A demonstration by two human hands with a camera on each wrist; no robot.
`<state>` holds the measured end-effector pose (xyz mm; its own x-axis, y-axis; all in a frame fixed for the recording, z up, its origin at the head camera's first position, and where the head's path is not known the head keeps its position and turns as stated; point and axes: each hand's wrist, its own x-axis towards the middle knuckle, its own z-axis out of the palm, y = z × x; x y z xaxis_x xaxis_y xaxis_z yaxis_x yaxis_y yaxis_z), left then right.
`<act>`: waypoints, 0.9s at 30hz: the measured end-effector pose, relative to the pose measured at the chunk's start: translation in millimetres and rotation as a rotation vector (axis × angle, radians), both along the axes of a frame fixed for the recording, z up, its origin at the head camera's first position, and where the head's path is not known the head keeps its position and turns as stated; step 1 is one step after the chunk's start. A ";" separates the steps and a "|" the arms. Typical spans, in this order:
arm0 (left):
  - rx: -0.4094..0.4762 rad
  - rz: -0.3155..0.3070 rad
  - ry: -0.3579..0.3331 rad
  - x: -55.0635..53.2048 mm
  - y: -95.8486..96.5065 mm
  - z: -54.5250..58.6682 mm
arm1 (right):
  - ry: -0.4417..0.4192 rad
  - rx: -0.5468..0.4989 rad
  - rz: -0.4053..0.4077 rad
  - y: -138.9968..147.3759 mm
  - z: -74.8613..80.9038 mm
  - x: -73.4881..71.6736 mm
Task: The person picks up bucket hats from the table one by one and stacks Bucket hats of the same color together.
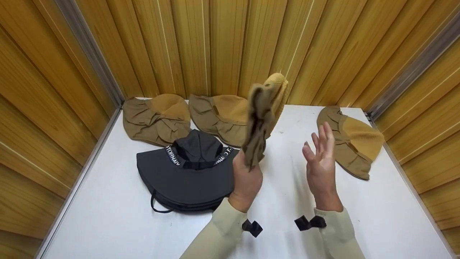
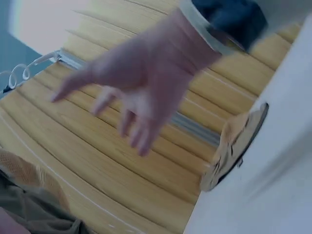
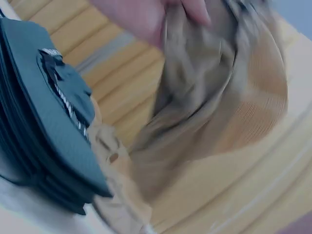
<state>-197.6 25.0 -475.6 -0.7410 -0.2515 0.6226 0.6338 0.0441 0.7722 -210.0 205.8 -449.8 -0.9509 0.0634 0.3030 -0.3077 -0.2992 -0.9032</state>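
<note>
Three wood-panelled walls [image 1: 226,46] rise beyond and to either side of the left grip [image 1: 248,181] and the right grip [image 1: 322,171]. Below both spreads a white tabletop [image 1: 104,230]. Just left of the left grip, and partly behind it, sits a pile of dark hats [image 1: 194,183], several brims one on another; whether the left grip brushes them I cannot tell.

Four brown hats with tan crowns come next in size. The held hat [image 1: 258,133] stands on edge in the air, reaching up and forward from the left grip, which pinches its rumpled brim between thumb and fingers. Beyond it, partly hidden, lies the middle hat [image 1: 222,111]; the left hat [image 1: 154,117] is farther left of the left grip, behind the dark pile. The right hat [image 1: 354,138] lies beyond and to the right of the right grip.

Pale sleeves [image 1: 222,230] run back from both grips. The right grip holds nothing: it is raised above the tabletop, fingers extended, palm turned toward the held hat, well apart from it. Left of the left grip, a white-lettered band [image 1: 172,156] circles a dark crown, and a thin cord [image 1: 152,203] loops out under the brims.
</note>
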 end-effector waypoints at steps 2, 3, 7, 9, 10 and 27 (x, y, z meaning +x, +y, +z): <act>-0.174 0.122 0.108 -0.7 0.9 -3.7 | 0.156 -0.041 0.097 -12.3 9.0 11.8; -0.255 0.170 0.158 -0.7 1.4 -5.2 | 0.222 -0.070 0.157 -18.1 13.3 17.7; -0.565 0.365 0.324 -0.3 2.8 -11.6 | 0.306 -0.257 0.338 -37.5 27.4 38.3; -0.682 0.444 0.388 0.0 3.3 -14.3 | 0.258 -0.312 0.307 -42.8 31.7 45.4; -0.722 0.472 0.414 0.2 3.5 -15.6 | 0.217 -0.331 0.261 -45.1 34.1 47.8; -0.476 0.121 0.166 -9.1 -54.9 -8.0 | 0.085 -0.643 -0.019 -16.0 31.6 25.1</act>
